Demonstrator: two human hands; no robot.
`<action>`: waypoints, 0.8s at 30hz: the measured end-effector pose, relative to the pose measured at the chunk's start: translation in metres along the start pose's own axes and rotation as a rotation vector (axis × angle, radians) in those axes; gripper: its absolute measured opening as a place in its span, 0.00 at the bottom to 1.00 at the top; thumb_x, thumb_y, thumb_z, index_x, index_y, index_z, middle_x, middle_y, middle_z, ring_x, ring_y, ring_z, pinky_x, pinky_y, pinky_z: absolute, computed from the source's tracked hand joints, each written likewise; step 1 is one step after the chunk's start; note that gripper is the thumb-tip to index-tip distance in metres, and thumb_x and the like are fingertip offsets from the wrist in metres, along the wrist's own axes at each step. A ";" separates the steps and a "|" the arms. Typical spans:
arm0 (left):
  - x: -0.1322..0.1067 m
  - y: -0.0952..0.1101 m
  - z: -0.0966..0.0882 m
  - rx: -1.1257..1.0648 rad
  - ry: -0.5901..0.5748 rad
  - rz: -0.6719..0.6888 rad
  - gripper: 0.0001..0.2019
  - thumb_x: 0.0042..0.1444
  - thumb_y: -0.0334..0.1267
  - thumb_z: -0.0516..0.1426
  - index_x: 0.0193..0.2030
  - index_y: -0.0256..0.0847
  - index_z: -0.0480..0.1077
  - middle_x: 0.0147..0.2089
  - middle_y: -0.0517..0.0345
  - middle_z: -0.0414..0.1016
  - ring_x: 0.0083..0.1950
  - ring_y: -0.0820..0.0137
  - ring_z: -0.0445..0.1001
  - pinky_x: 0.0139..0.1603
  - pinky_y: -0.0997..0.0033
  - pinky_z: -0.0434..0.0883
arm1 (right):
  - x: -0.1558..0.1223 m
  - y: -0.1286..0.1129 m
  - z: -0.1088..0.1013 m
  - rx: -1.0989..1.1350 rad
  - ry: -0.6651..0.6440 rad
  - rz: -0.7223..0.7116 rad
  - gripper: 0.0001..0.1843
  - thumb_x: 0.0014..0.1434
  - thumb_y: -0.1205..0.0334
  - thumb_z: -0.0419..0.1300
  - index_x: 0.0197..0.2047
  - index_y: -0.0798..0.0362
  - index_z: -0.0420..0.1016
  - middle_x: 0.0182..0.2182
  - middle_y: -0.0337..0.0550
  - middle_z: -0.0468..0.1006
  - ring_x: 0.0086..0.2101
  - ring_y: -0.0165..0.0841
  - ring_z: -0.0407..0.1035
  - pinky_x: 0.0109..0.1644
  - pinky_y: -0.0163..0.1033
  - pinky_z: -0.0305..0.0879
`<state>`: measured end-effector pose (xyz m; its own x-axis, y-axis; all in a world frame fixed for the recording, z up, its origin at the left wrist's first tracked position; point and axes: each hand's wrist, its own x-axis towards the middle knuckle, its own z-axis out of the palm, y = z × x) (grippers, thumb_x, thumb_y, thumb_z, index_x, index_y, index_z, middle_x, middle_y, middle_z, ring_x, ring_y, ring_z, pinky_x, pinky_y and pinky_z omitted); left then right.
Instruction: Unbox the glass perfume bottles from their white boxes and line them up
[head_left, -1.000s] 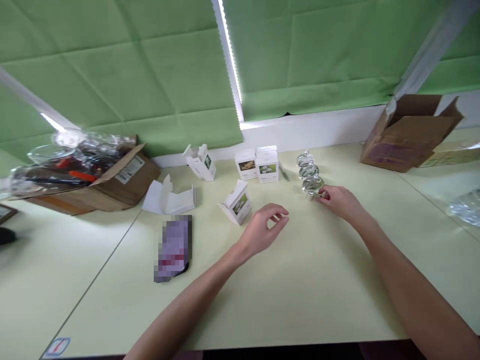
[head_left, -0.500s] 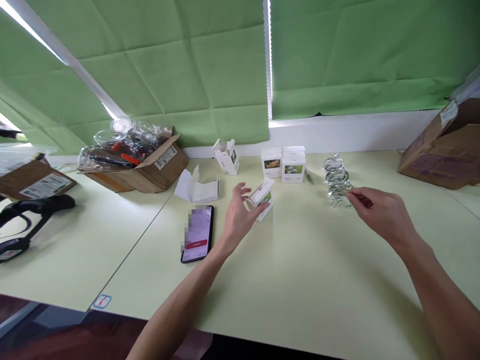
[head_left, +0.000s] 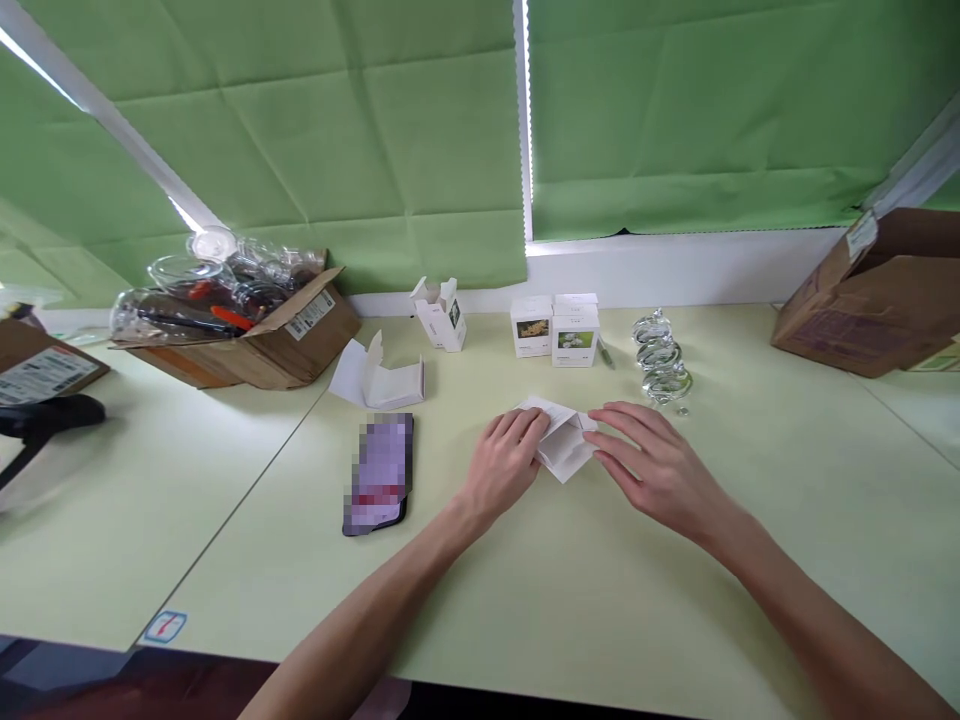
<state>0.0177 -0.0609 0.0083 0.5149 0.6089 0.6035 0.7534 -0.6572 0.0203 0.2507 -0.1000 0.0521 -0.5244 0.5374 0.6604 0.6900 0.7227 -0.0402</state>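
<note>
The left hand [head_left: 504, 462] is closed around the left side of a small white box [head_left: 562, 458]; the right hand [head_left: 661, 472] has its fingers slightly parted at the box's right edge, though whether they pinch it I cannot tell. The box lies between both hands, tilted over the table [head_left: 585, 600], its open end facing the person.

Between the two hands sits the open white cardboard box [head_left: 568, 450], with the left hand [head_left: 510, 452] on its left side and the right hand [head_left: 646, 455] at its right edge, above the pale green surface [head_left: 592, 620]. Beyond the hands stand two square white cardboard cartons [head_left: 575, 337], side by side. The row of clear, rounded pieces [head_left: 661, 360] lies beyond the right hand. Left of the left hand lies the flat black-edged phone [head_left: 384, 470]; behind that, the unfolded white carton [head_left: 397, 385]. Farther left stands the brown cardboard box of clear-wrapped items [head_left: 289, 345].
</note>
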 end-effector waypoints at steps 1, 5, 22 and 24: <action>0.000 0.002 0.000 0.004 0.005 0.024 0.22 0.55 0.21 0.52 0.54 0.43 0.68 0.53 0.50 0.79 0.54 0.61 0.78 0.52 0.62 0.73 | -0.001 -0.003 0.003 -0.021 -0.017 -0.014 0.13 0.65 0.71 0.58 0.51 0.52 0.76 0.52 0.51 0.79 0.56 0.45 0.70 0.56 0.53 0.72; 0.000 0.009 -0.002 -0.001 -0.042 0.066 0.20 0.58 0.22 0.50 0.54 0.43 0.68 0.53 0.51 0.79 0.53 0.61 0.78 0.53 0.61 0.72 | -0.004 -0.006 0.015 -0.062 -0.046 -0.077 0.11 0.64 0.75 0.56 0.43 0.53 0.78 0.53 0.53 0.79 0.56 0.45 0.70 0.58 0.55 0.72; 0.009 -0.026 -0.008 -0.118 -0.077 -0.321 0.18 0.54 0.27 0.58 0.51 0.44 0.72 0.52 0.51 0.80 0.53 0.57 0.77 0.53 0.59 0.73 | 0.000 0.014 -0.014 -0.034 0.338 0.004 0.13 0.61 0.72 0.60 0.47 0.46 0.73 0.45 0.46 0.83 0.50 0.43 0.77 0.52 0.53 0.76; 0.011 -0.031 -0.009 -0.140 -0.079 -0.401 0.18 0.54 0.28 0.59 0.52 0.45 0.73 0.52 0.51 0.80 0.53 0.57 0.78 0.53 0.59 0.73 | 0.000 0.014 -0.018 -0.037 0.407 0.076 0.12 0.62 0.71 0.60 0.46 0.45 0.73 0.40 0.44 0.84 0.45 0.42 0.79 0.48 0.50 0.77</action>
<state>-0.0040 -0.0379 0.0214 0.2263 0.8569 0.4631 0.8401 -0.4123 0.3525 0.2696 -0.0972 0.0651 -0.2363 0.3676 0.8994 0.7404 0.6676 -0.0783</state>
